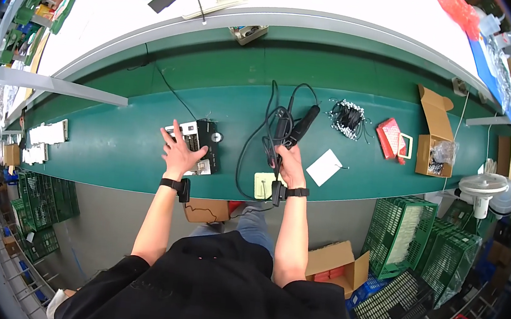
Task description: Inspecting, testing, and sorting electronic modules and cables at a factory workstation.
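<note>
Though distant, left fingers (pixel 176 129) wide over a boxy silver-black device (pixel 210 142), right fingers (pixel 284 152) apparently around black corded cylinders (pixel 303 126).

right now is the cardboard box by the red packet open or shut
Open: the cardboard box has its lid raised at the back, and clear plastic shows in its opening.

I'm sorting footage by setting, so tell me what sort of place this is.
Probably an assembly workshop: a long green workbench bears a bundle of black wires, green plastic crates stand below, and the right hand grips a black corded tool.
</note>
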Motion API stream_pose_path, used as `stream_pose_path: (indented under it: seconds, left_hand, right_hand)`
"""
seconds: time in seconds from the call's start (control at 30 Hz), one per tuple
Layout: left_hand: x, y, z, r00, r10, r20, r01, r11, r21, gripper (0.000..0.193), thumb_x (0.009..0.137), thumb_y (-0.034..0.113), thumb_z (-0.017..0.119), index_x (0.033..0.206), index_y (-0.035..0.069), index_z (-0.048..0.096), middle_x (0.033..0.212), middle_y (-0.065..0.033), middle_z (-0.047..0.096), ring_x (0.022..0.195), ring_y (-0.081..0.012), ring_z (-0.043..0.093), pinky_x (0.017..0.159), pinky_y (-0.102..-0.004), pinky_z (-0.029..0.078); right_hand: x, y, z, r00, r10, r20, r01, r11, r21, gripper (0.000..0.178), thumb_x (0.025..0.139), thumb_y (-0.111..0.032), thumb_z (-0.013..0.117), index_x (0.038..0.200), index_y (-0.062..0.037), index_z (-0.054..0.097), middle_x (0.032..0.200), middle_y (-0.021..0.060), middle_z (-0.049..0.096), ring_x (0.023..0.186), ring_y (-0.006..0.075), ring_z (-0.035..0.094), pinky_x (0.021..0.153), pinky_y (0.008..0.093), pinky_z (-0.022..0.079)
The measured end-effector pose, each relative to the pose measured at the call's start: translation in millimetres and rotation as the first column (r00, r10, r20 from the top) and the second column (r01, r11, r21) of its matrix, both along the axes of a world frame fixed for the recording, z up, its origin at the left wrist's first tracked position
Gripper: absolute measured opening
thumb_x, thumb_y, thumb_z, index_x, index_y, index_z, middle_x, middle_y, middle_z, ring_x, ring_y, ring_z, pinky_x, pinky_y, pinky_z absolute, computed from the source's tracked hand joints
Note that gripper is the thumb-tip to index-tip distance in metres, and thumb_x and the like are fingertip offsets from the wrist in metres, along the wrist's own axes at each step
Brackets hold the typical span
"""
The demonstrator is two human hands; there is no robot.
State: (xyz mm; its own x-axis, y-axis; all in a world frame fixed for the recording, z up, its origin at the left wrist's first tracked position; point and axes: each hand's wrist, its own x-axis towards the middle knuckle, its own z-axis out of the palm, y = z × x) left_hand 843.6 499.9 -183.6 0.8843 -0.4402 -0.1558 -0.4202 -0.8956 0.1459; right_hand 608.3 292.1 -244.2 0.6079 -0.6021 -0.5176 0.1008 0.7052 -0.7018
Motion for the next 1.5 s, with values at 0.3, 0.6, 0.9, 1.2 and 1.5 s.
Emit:
stream_pose_path:
  seconds: [0.3, 0.6, 0.9, 1.2, 1.5]
  left_hand:
    - [32.8, 22.7, 9.0, 0.981, -0.1, -0.169, 0.095, 0.995, -0.037, 0.126, 0.066, 0.048, 0.086, 0.164, 0.035, 0.008, 0.162, -0.0338, 0.01, 0.124, -0.062, 0.047, 0.097, -0.0671, 0.046]
    - [49.4, 37.5, 38.6, 0.849, -0.493, -0.19, 0.39, 0.828, -0.403, 0.099, 0.085, 0.046, 0.079, 0.162, 0.019, 0.024, 0.155, -0.0283, 0.038, 0.137, -0.0439, 0.048, 0.109, -0.0535, 0.042]
    - [-29.9, 46.4, 69.6, 0.543, -0.635, -0.549, 0.093, 0.695, -0.713, 0.052, 0.094, 0.034, 0.071, 0.135, 0.003, 0.061, 0.116, -0.0154, 0.071, 0.103, -0.0204, 0.068, 0.093, -0.0352, 0.053]
    - [4.3, 64.1, 70.0, 0.793, -0.486, -0.368, 0.133, 0.727, -0.674, 0.036, 0.094, 0.027, 0.073, 0.118, 0.0, 0.071, 0.094, -0.0086, 0.074, 0.088, -0.0136, 0.068, 0.079, -0.0282, 0.054]
    - [41.6, 87.4, 137.3, 0.85, -0.374, -0.37, -0.277, 0.28, -0.919, 0.029, 0.106, 0.028, 0.058, 0.1, 0.001, 0.068, 0.076, -0.0047, 0.066, 0.075, -0.0177, 0.065, 0.09, -0.038, 0.051]
  right_hand:
    - [14.7, 74.9, 42.5, 1.0, -0.009, 0.028, 0.01, 1.0, -0.006, 0.019, 0.087, -0.001, 0.063, 0.103, -0.0045, 0.055, 0.074, 0.0018, 0.056, 0.058, 0.0123, 0.06, 0.046, 0.0276, 0.048]
    - [24.7, 151.7, 66.5, 0.978, 0.205, -0.036, -0.208, 0.945, -0.254, 0.04, 0.083, 0.001, 0.068, 0.117, -0.0041, 0.048, 0.079, 0.0016, 0.058, 0.06, 0.0115, 0.06, 0.049, 0.0271, 0.048]
    - [26.9, 228.1, 75.2, 0.986, 0.158, -0.051, -0.165, 0.908, -0.384, 0.066, 0.084, -0.001, 0.072, 0.138, -0.0047, 0.035, 0.104, 0.0058, 0.055, 0.07, 0.0121, 0.061, 0.053, 0.0267, 0.052]
    - [20.9, 225.6, 63.7, 0.992, 0.12, -0.041, -0.125, 0.979, -0.164, 0.064, 0.089, -0.004, 0.074, 0.138, -0.0056, 0.033, 0.106, 0.0063, 0.055, 0.077, 0.0142, 0.063, 0.053, 0.0285, 0.058]
    - [10.9, 184.4, 47.1, 0.999, 0.032, -0.037, -0.037, 0.991, -0.126, 0.052, 0.088, -0.004, 0.073, 0.13, -0.0074, 0.044, 0.1, 0.0039, 0.057, 0.079, 0.0147, 0.062, 0.05, 0.0302, 0.057]
